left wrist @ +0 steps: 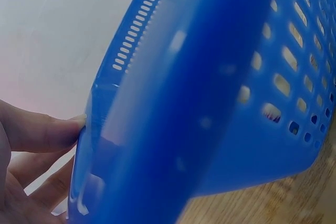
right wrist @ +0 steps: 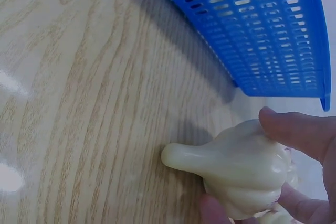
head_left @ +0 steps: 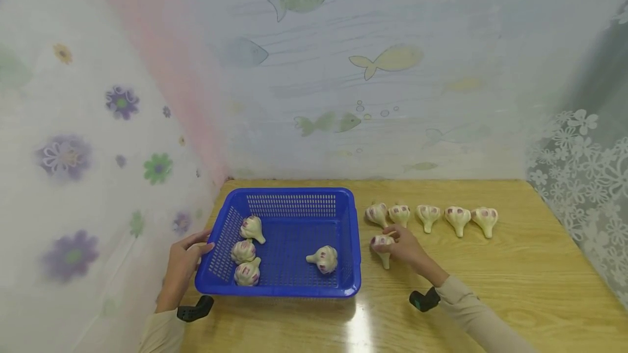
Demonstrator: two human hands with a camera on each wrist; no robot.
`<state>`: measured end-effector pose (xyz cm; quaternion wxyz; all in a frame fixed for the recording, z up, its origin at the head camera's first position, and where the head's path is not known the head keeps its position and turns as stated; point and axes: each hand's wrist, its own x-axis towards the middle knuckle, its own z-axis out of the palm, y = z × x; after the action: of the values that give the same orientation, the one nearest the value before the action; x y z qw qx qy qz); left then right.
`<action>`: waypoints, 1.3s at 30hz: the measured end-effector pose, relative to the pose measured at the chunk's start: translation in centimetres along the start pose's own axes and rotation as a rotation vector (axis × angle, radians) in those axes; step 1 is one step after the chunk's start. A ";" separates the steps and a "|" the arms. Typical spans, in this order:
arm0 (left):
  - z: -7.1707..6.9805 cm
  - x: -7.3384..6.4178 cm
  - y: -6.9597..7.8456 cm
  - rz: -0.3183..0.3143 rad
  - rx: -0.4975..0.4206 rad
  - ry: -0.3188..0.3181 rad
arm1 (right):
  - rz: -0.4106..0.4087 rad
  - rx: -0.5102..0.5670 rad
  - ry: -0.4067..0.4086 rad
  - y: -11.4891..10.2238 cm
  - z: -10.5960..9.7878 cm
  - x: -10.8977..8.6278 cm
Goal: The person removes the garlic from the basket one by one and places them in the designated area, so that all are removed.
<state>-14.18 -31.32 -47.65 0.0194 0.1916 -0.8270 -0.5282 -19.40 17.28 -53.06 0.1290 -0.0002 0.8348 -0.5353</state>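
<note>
A blue plastic basket (head_left: 275,291) stands on the table with several garlic bulbs (head_left: 326,259) lying inside. At its left side my left hand (head_left: 181,266) holds the rim; in the left wrist view the thumb (left wrist: 47,132) presses the rim's edge and the other fingers sit under it. To the right of the basket, my right hand (head_left: 409,249) grips a garlic bulb (right wrist: 241,166) by its round body. In the right wrist view this bulb's stem points away from the palm, low over the wood. Part of the bulb is hidden by the fingers.
Several more garlic bulbs (head_left: 428,217) form a row along the back right of the wooden table (head_left: 520,277). Behind the table rises a wall (head_left: 314,91) painted with fish, and a flowered wall (head_left: 73,200) borders the left side.
</note>
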 end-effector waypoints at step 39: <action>0.1 0.0 -0.1 0.002 -0.013 -0.001 | -0.140 -0.052 -0.027 -4.3 -3.2 0.0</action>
<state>-14.20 -31.32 -47.76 0.0206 0.1905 -0.8236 -0.5338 -20.67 18.31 -47.99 0.1024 -0.0690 0.8447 -0.5209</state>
